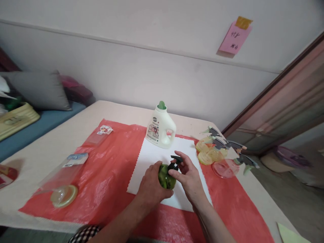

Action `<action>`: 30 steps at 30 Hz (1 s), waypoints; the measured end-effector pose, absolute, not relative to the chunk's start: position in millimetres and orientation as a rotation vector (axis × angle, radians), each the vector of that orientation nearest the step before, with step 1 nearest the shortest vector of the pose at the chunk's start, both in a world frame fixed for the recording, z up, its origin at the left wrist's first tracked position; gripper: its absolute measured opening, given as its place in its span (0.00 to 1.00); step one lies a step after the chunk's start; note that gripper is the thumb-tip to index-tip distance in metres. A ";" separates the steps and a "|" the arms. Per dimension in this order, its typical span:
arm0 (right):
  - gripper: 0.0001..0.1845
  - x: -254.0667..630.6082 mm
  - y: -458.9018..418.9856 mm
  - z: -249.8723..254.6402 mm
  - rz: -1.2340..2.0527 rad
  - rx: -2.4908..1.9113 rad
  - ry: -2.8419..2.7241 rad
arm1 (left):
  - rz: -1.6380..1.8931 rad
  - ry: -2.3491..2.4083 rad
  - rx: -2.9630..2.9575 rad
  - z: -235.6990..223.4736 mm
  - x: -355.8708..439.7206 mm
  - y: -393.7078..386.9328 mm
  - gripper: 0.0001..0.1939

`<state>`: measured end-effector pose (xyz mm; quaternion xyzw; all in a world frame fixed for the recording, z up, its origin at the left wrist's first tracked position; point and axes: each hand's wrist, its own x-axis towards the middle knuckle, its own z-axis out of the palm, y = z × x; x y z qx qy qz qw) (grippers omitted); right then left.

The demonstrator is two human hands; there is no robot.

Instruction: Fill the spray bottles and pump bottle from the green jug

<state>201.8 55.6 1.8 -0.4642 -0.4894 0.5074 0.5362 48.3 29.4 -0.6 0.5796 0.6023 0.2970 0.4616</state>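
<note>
My left hand [151,185] wraps round a small green spray bottle [165,177] that stands over a white sheet [157,153] on the table. My right hand [188,177] grips the bottle's dark trigger head [176,161] with curled fingers. Just behind them, a white detergent jug [161,128] with a green cap stands upright on the sheet's far edge.
A red plastic cover [106,175] lies over the beige table. Several yellow and pink spray bottles [220,155] lie at the right. Clear bags [63,177] and a small packet [101,133] lie at the left. A grey pillow [37,89] sits on a bench.
</note>
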 end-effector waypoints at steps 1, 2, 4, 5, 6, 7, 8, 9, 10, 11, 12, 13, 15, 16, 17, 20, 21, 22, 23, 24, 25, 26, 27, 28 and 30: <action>0.38 202.2 54.9 2.0 1.215 -1.103 -1.167 | 0.733 1.479 1.431 -0.7 48.4 29.2 0.50; 0.38 202.6 54.1 1.9 1.232 -1.085 -1.168 | 0.739 1.477 1.433 -0.6 48.3 29.2 0.50; 0.39 203.9 52.1 0.6 1.311 -1.013 -1.173 | 0.750 1.485 1.412 0.3 47.4 29.5 0.50; 0.38 204.5 51.2 -0.2 1.359 -0.972 -1.172 | 0.753 1.491 1.395 1.1 46.7 29.7 0.50; 0.37 204.9 50.5 -1.1 1.403 -0.939 -1.168 | 0.751 1.496 1.381 2.2 45.9 30.0 0.50; 0.35 205.1 50.2 -1.9 1.436 -0.917 -1.164 | 0.747 1.500 1.373 3.3 45.2 30.3 0.50; 0.33 205.1 50.1 -2.4 1.451 -0.907 -1.157 | 0.742 1.502 1.370 4.3 44.5 30.6 0.49; 0.32 204.8 50.5 -2.7 1.450 -0.905 -1.151 | 0.741 1.504 1.369 5.0 44.2 30.7 0.49; 0.32 204.4 51.0 -2.6 1.437 -0.909 -1.148 | 0.744 1.505 1.371 5.2 44.0 30.9 0.49; 0.32 203.7 51.8 -2.2 1.419 -0.920 -1.151 | 0.747 1.508 1.369 4.9 44.2 30.9 0.49; 0.33 202.9 52.6 -1.5 1.396 -0.937 -1.156 | 0.749 1.507 1.365 4.0 44.6 30.9 0.49; 0.34 202.0 53.4 -0.7 1.366 -0.961 -1.162 | 0.754 1.505 1.360 2.7 45.3 30.9 0.49; 0.36 199.6 54.6 1.1 1.284 -1.033 -1.174 | 0.759 1.493 1.360 -0.3 46.7 30.6 0.49; 0.37 198.2 55.0 1.7 1.233 -1.078 -1.177 | 0.759 1.489 1.364 -1.6 47.4 30.3 0.50; 0.39 196.9 55.2 2.2 1.181 -1.125 -1.177 | 0.759 1.486 1.370 -2.5 47.9 30.0 0.50; 0.44 194.2 54.6 2.3 1.088 -1.215 -1.171 | 0.750 1.475 1.375 -2.2 48.2 29.1 0.50; 0.46 194.1 53.9 2.1 1.097 -1.203 -1.168 | 0.749 1.472 1.371 -1.4 47.9 28.9 0.50; 0.48 194.5 53.1 1.8 1.133 -1.168 -1.165 | 0.747 1.473 1.366 -0.4 47.5 29.0 0.50; 0.50 195.3 52.2 1.5 1.193 -1.118 -1.156 | 0.744 1.479 1.361 0.5 47.1 29.3 0.50; 0.50 196.3 51.3 1.2 1.272 -1.060 -1.139 | 0.742 1.489 1.356 1.2 46.6 29.9 0.50; 0.50 197.4 50.5 0.9 1.358 -1.004 -1.115 | 0.740 1.498 1.351 1.7 46.2 30.6 0.50; 0.49 198.4 50.0 0.5 1.437 -0.959 -1.089 | 0.738 1.500 1.349 2.0 45.9 31.3 0.50; 0.48 198.9 49.8 0.2 1.496 -0.930 -1.066 | 0.739 1.498 1.349 2.0 45.7 32.1 0.49; 0.48 199.0 50.0 0.1 1.526 -0.917 -1.049 | 0.738 1.495 1.351 1.9 45.7 32.7 0.49; 0.51 197.5 51.0 0.2 1.498 -0.936 -1.034 | 0.735 1.495 1.355 1.1 46.1 33.2 0.49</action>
